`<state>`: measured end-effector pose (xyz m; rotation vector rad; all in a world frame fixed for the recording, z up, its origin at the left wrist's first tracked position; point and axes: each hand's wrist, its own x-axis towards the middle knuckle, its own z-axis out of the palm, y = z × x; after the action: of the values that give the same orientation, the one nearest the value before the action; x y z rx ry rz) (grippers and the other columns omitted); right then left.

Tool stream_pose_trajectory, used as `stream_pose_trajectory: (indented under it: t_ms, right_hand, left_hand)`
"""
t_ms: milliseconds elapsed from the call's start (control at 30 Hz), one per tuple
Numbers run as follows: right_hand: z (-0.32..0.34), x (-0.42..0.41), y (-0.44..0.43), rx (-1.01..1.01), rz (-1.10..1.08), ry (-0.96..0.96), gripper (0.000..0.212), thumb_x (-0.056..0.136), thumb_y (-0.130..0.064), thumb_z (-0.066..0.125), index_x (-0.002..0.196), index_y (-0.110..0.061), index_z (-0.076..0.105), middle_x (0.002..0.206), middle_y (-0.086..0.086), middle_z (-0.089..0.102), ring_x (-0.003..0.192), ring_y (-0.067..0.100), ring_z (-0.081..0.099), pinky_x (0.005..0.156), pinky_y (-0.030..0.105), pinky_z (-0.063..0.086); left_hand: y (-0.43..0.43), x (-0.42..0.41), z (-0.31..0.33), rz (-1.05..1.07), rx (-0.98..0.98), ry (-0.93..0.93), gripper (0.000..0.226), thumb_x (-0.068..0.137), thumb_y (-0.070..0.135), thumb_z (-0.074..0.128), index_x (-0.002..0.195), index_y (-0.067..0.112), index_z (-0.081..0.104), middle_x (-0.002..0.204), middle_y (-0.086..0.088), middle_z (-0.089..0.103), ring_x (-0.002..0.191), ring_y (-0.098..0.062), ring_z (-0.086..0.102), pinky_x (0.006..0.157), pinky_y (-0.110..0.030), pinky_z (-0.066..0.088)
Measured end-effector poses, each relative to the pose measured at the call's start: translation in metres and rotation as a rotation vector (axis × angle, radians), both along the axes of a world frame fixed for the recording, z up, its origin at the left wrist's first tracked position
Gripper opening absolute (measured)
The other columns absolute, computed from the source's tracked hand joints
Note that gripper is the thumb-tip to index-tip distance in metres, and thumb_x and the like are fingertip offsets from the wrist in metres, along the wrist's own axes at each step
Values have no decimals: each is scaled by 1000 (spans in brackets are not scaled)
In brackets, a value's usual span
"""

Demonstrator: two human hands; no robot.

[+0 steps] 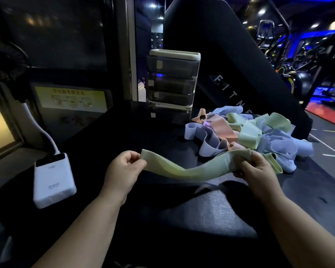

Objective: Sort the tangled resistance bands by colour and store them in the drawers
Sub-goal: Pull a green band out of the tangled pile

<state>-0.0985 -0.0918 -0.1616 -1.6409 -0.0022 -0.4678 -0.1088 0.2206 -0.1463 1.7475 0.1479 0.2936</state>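
Fingers of my left hand (pixel 124 171) and right hand (pixel 253 169) pinch a green resistance band (pixel 191 170) over the worktop (pixel 201 219), near the tangled pile (pixel 246 132).

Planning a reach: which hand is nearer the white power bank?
Left. The left hand is up and right of the power bank; the right hand is much farther right.

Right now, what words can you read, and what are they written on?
"FITNE": white letters on the black slanted panel; the band pile hides the rest.
Yellow sign: print too blurred to read.
White power bank: marks too small to read.
Drawer tags: nothing readable.
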Motion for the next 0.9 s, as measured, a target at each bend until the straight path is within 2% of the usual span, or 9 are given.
stream_pose_trajectory:
  t_ms: [133, 267, 367, 433, 567, 667, 733, 833, 900]
  right_hand:
    - [9, 8, 12, 8, -17, 9, 21, 94, 5, 55, 100, -11, 69, 81, 7, 65, 64, 10, 57, 56, 19, 52]
    - [23, 24, 30, 7, -6, 33, 15, 90, -5, 67, 98, -18, 68, 88, 20, 68, 68, 24, 61, 70, 44, 56]
    - [32, 43, 52, -108, -79, 20, 25, 86, -14, 73, 103, -23, 57, 85, 9, 69, 55, 11, 61, 51, 27, 50]
    - [36, 59, 67, -179, -129, 7, 33, 85, -16, 75, 105, -23, 49, 87, 9, 66, 52, 6, 59, 48, 22, 47]
    - [37, 90, 95, -315, -142, 50, 31, 84, -25, 74, 105, -28, 51, 100, 7, 65, 76, 25, 65, 71, 36, 56]
    - [40, 107, 115, -375, -91, 34, 16, 86, -16, 71, 92, -26, 59, 83, -1, 63, 73, 19, 63, 64, 21, 53]
    - [41, 118, 129, -415, -40, 34, 12, 87, -16, 71, 85, -27, 65, 78, -4, 65, 80, 20, 65, 77, 32, 53]
    - [41, 132, 150, -464, 18, 84, 14, 90, -24, 69, 101, -16, 73, 80, -4, 68, 76, 13, 61, 73, 27, 48]
    - [42, 142, 164, -521, 77, 107, 24, 90, -22, 68, 113, -15, 70, 99, 2, 72, 88, 15, 64, 79, 26, 47]
  left_hand:
    - [18, -7, -5, 77, 7, 3, 8, 80, 12, 68, 81, 20, 66, 68, 6, 65, 64, -13, 58, 65, -32, 47]
    - [36, -16, -6, 52, 26, 11, 27, 68, 14, 65, 87, 32, 60, 75, 7, 68, 65, -14, 63, 66, -35, 51]
    - [47, -22, -2, -14, 124, 45, 44, 73, 12, 62, 98, 49, 58, 88, 6, 67, 74, -16, 66, 70, -36, 54]
    - [53, -25, -1, -15, 184, 56, 40, 78, 6, 58, 94, 43, 63, 80, 5, 64, 66, -13, 63, 64, -29, 53]
    - [59, -32, 3, 6, 329, 58, 17, 81, 11, 62, 81, 28, 62, 61, 5, 54, 44, -4, 46, 42, -12, 35]
    - [61, -35, 2, 46, 382, 34, 10, 82, 21, 69, 75, 27, 64, 61, 6, 59, 49, -3, 51, 45, -10, 37]
    - [64, -36, 0, 81, 417, 15, 12, 82, 27, 71, 73, 27, 65, 64, 9, 62, 58, -1, 55, 50, -8, 39]
    - [69, -39, -4, 102, 459, 9, 10, 85, 31, 69, 75, 31, 66, 66, 14, 64, 67, 1, 59, 53, -7, 41]
    - [72, -41, -7, 104, 473, 9, 7, 86, 30, 68, 80, 33, 68, 67, 16, 65, 70, 3, 60, 55, -7, 43]
